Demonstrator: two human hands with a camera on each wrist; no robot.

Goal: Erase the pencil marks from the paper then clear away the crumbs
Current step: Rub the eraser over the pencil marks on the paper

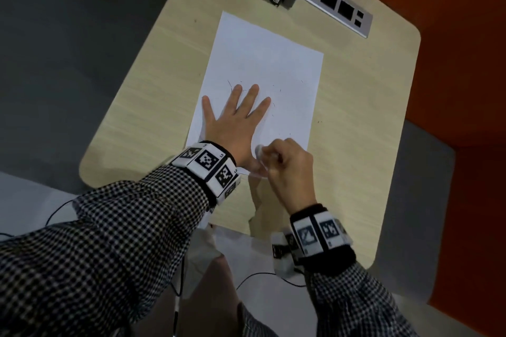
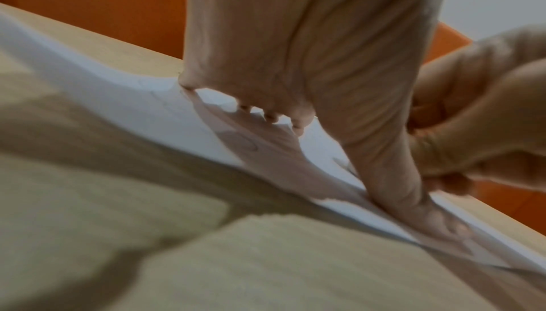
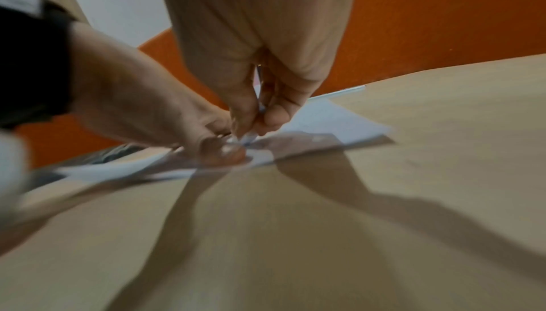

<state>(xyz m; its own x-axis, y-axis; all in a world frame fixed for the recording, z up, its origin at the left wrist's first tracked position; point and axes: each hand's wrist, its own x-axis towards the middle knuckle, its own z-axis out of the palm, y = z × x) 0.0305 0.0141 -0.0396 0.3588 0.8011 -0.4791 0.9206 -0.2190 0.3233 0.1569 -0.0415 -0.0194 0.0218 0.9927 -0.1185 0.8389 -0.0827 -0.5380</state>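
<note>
While the left hand (image 1: 231, 120) lies flat pinning the paper (image 1: 267, 63) at frame centre, the right hand (image 1: 287, 165) pinches the eraser (image 1: 258, 151), rubbing beside the thumb.

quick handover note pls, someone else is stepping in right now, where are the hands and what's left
Left hand: flat, fingers spread, pressing the paper to the table.
Right hand: pinching a small white eraser, tip on the paper's near edge beside the left thumb.
Done: most of the sheet looks clean, though the picture is too soft to be sure.
Left: faint pencil marks near the left fingertips, dark crumbs scattered on the right half; erase, then clear the crumbs.
</note>
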